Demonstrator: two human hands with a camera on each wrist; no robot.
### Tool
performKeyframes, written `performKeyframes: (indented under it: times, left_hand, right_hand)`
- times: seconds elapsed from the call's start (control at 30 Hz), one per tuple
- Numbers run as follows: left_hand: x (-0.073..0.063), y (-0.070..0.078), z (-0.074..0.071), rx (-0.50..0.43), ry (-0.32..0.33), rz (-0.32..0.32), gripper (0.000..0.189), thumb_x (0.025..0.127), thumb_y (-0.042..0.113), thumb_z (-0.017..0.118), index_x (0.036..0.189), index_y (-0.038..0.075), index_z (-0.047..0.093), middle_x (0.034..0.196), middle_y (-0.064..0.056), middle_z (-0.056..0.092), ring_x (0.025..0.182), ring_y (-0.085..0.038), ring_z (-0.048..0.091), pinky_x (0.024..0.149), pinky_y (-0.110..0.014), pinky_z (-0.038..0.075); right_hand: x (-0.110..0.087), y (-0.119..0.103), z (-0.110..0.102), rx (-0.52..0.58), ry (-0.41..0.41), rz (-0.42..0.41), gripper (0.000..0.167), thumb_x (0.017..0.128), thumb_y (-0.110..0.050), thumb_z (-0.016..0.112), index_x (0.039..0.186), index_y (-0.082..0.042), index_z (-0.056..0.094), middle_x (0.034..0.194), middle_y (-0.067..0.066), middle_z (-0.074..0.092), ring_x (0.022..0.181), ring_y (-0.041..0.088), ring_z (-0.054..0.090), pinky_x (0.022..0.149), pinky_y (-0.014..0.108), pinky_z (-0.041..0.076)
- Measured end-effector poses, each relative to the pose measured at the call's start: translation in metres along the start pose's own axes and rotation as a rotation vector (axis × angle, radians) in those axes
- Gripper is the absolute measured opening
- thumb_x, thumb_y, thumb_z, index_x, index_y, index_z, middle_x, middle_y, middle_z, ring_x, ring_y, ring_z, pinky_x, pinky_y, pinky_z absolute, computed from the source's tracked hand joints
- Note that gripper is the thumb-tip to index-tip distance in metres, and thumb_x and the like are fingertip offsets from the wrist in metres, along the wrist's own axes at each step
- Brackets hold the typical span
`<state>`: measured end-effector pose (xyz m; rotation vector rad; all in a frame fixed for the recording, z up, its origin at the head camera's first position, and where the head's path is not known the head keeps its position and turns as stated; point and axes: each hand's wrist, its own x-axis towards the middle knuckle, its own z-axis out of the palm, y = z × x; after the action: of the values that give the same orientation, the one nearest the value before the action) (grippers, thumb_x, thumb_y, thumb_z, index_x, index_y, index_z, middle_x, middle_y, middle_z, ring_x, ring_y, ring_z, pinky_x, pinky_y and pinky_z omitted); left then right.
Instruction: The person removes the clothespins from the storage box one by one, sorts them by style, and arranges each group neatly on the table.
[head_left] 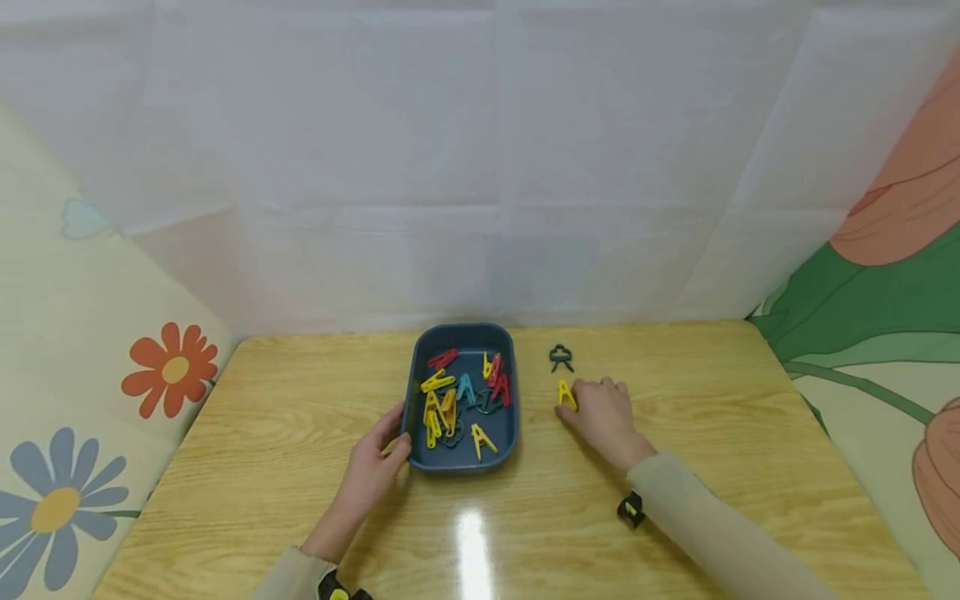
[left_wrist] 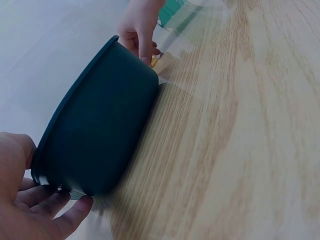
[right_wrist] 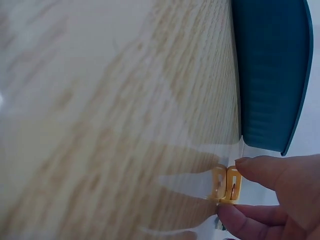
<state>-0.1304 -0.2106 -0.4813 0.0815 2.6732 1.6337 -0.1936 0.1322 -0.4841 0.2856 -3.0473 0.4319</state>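
A dark blue plastic tray point(head_left: 465, 467) sits on the wooden table, with red, yellow, blue and dark green clothespins inside. My left hand point(head_left: 377, 460) grips its near left corner, thumb by the rim and fingers against the side; the left wrist view shows this hand point(left_wrist: 35, 195) around the tray's end point(left_wrist: 100, 120). To the right of the tray, my right hand point(head_left: 606, 421) pinches a yellow clothespin point(head_left: 567, 395) at the tabletop. Close up, thumb and fingertips of that hand point(right_wrist: 270, 195) lie on either side of the yellow clothespin point(right_wrist: 233, 185).
A dark green clip point(head_left: 561, 357) lies on the table just beyond the right hand. White sheeting point(head_left: 495, 208) hangs behind the table's far edge point(head_left: 645, 325). Flower-patterned cloth point(head_left: 75, 375) stands at the left and right sides.
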Motion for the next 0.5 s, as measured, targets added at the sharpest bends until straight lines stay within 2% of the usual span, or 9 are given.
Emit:
performKeyframes:
  times: [0.17,0.4,0.5]
  left_hand:
    - [-0.001,-0.001,0.000,0.000,0.001,0.001,0.053,0.106,0.003,0.052,0.157,-0.003,0.040,0.154,-0.025,0.050,0.139,-0.041,0.052,0.111,-0.055,0.046]
    - [-0.001,-0.001,0.001,0.020,0.015,0.015,0.053,0.105,0.002,0.053,0.156,-0.005,0.041,0.151,-0.027,0.052,0.136,-0.042,0.054,0.111,-0.056,0.045]
    - [-0.001,-0.001,0.001,0.020,0.018,0.013,0.053,0.104,0.002,0.053,0.156,-0.005,0.041,0.151,-0.027,0.052,0.136,-0.042,0.055,0.112,-0.057,0.044]
  right_hand:
    - [-0.001,-0.001,-0.002,0.005,-0.003,0.004,0.036,0.093,-0.040,0.078,0.084,-0.008,0.065,0.070,0.003,0.059,0.070,0.025,0.049,0.070,0.038,0.036]
    - [-0.001,0.000,-0.009,0.002,0.039,-0.021,0.038,0.097,-0.037,0.072,0.108,-0.001,0.074,0.092,0.013,0.076,0.082,0.032,0.064,0.078,0.044,0.047]
    - [0.001,0.000,-0.014,0.017,0.067,-0.051,0.037,0.099,-0.035,0.071,0.109,0.000,0.074,0.089,0.012,0.076,0.083,0.033,0.065,0.079,0.047,0.049]
